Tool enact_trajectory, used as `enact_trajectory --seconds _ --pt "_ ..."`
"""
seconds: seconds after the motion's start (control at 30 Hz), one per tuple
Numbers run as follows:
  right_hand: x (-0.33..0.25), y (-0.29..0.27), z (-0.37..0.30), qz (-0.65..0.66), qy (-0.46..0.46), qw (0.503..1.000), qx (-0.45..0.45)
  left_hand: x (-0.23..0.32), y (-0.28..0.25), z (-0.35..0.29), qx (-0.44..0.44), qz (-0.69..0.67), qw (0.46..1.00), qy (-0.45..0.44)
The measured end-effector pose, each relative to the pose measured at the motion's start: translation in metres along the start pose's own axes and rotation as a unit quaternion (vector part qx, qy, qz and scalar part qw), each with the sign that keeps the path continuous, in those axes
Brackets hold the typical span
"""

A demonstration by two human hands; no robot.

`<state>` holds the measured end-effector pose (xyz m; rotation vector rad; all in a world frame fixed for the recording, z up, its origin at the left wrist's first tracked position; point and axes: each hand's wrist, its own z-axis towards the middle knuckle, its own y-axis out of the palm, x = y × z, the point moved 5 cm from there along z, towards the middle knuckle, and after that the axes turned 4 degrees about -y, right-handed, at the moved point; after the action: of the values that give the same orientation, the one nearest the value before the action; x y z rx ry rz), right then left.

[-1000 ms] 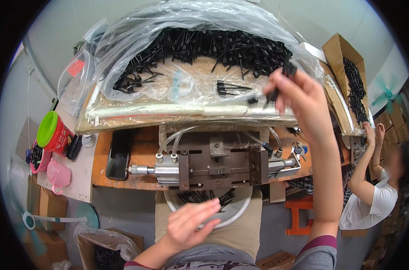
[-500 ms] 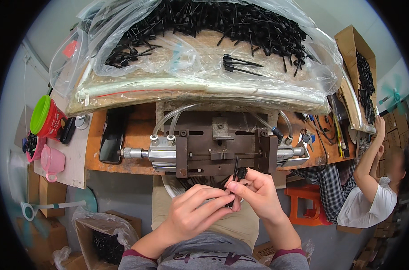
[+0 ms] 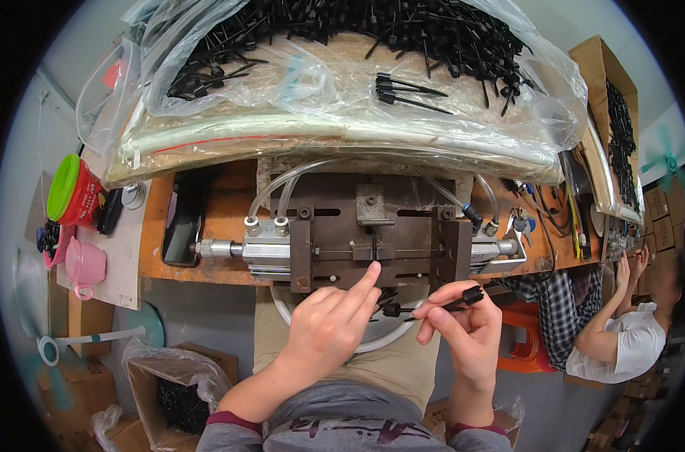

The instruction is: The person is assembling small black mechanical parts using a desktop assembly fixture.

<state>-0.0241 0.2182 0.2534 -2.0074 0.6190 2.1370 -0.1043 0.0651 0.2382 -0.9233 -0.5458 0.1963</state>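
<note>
My left hand [image 3: 323, 324] reaches to the middle of a brown metal clamping fixture [image 3: 335, 267]. Its index finger is stretched out, the tip at the lower end of a slim black rod [image 3: 374, 242] set upright in the small centre block. The other fingers are loosely bent and hold nothing I can see. Further right, my right hand [image 3: 466, 331] pinches thin black rods with thick heads [image 3: 470, 295] between thumb and fingers; how many is unclear. Below the fixture, a white round basket [image 3: 384, 343] rests at my lap, partly hidden by my hands, with black pieces in it.
A plastic-lined tray [image 3: 335, 143] heaped with black rods stands behind the fixture. Air cylinders [image 3: 267, 252] with clear hoses flank it. A dark phone [image 3: 184, 226] lies left, beside a pink cup [image 3: 84, 264]. A co-worker [image 3: 613, 331] sits at right near an orange stool [image 3: 527, 339].
My hands have parted: the left moved up to the fixture's centre, where a black rod now stands, and the right drew right with black rods. The co-worker's arms came down.
</note>
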Motion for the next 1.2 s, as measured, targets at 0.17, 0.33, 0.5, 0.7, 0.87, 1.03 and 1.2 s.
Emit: enact_trajectory --seconds 0.17,0.33,0.5,0.7,0.87,1.03,1.2 --pt "0.0 -0.009 -0.002 0.055 -0.011 0.998 -0.009 -0.002 0.002 0.009 0.001 -0.006 1.0 -0.005" --pt "0.007 -0.017 -0.003 0.121 0.011 0.993 0.006 -0.003 0.001 0.009 -0.012 -0.011 1.0 -0.013" --pt "0.013 -0.02 -0.001 0.184 0.015 0.983 0.025 -0.004 -0.001 0.009 -0.041 -0.007 0.997 -0.063" --pt "0.02 -0.011 -0.002 0.244 0.04 0.969 0.015 0.009 -0.02 0.004 -0.011 -0.372 0.927 -0.039" --pt "0.015 -0.013 0.002 0.244 -0.013 0.969 0.04 0.013 -0.034 -0.004 -0.036 -0.367 0.929 -0.03" --pt "0.001 -0.026 -0.001 0.031 -0.161 0.98 0.11 0.006 -0.026 -0.005 0.045 -0.159 0.984 -0.072" --pt "-0.004 -0.005 -0.004 0.031 -0.184 0.981 0.047 0.001 0.002 -0.003 0.045 -0.019 0.998 -0.025"
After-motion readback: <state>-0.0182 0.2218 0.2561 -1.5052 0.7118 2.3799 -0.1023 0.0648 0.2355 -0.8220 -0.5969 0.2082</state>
